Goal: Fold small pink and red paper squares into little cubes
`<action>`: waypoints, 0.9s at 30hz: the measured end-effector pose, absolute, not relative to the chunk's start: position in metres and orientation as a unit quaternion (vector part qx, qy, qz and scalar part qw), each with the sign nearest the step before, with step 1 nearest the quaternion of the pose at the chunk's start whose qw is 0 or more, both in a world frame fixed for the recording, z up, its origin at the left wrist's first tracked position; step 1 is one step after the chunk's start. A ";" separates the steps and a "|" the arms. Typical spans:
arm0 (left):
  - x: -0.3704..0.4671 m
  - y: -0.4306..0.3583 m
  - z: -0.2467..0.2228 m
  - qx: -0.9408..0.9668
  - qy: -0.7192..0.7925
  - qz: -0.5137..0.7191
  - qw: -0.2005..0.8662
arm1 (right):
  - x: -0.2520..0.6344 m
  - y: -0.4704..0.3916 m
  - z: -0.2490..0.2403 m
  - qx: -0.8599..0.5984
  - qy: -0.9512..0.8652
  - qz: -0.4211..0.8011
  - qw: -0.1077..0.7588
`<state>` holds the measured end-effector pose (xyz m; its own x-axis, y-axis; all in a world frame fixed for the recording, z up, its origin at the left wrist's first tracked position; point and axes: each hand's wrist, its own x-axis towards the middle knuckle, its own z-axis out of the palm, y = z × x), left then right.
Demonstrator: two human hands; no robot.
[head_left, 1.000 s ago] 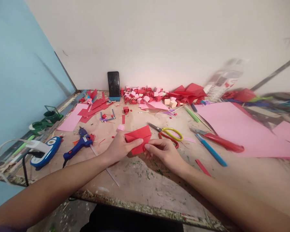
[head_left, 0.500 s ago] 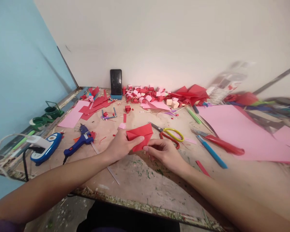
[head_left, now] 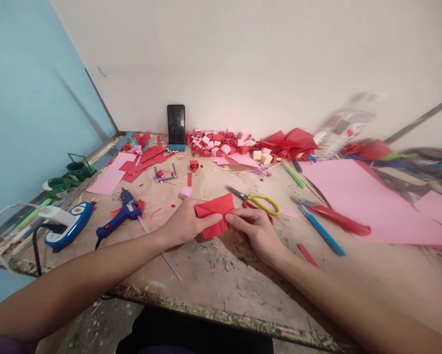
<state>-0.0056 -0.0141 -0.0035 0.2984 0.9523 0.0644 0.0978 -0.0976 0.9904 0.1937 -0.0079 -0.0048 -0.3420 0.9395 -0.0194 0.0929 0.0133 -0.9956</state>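
Note:
A folded piece of red paper [head_left: 215,206] is held above the middle of the table. My left hand [head_left: 187,221] grips it from the left, the thumb lying over its front. The thumb and fingers of my right hand [head_left: 255,231] pinch its right edge; some of those fingertips are hidden. Scissors with one yellow and one red handle [head_left: 263,202] lie just behind my right hand. Behind my left hand sits a small pink paper cube [head_left: 185,192]. To the left rests a blue glue gun [head_left: 125,214].
A phone [head_left: 176,124] stands by the wall beside many red and pink paper cubes [head_left: 226,149]. At right lie a blue pen-like tool [head_left: 322,231], a red-handled cutter [head_left: 342,220] and large pink sheets [head_left: 368,201]. A blue power strip [head_left: 71,228] is at left.
My right hand has moved up from the lower corner of the red paper to its right edge. The paper has turned slightly, and my left hand keeps its grip.

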 end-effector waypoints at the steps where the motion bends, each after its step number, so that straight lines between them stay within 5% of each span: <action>1: -0.005 -0.014 -0.004 0.616 0.428 0.410 0.520 | 0.194 -0.007 -0.006 -0.429 -0.586 0.566 0.389; 10: -0.003 -0.014 -0.008 0.578 0.462 0.399 0.542 | 0.193 -0.002 -0.008 -0.408 -0.498 0.605 0.469; 22: -0.004 -0.008 -0.003 0.572 0.507 0.411 0.496 | 0.193 -0.002 -0.012 -0.440 -0.551 0.552 0.446; 27: -0.007 -0.005 -0.005 0.546 0.464 0.427 0.552 | 0.194 -0.004 -0.007 -0.368 -0.496 0.647 0.447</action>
<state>-0.0067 -0.0049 -0.0049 0.2047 0.9777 -0.0463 0.0347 0.0400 0.9986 0.1941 -0.0037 -0.0074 -0.3300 0.9434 -0.0334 -0.2138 -0.1091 -0.9708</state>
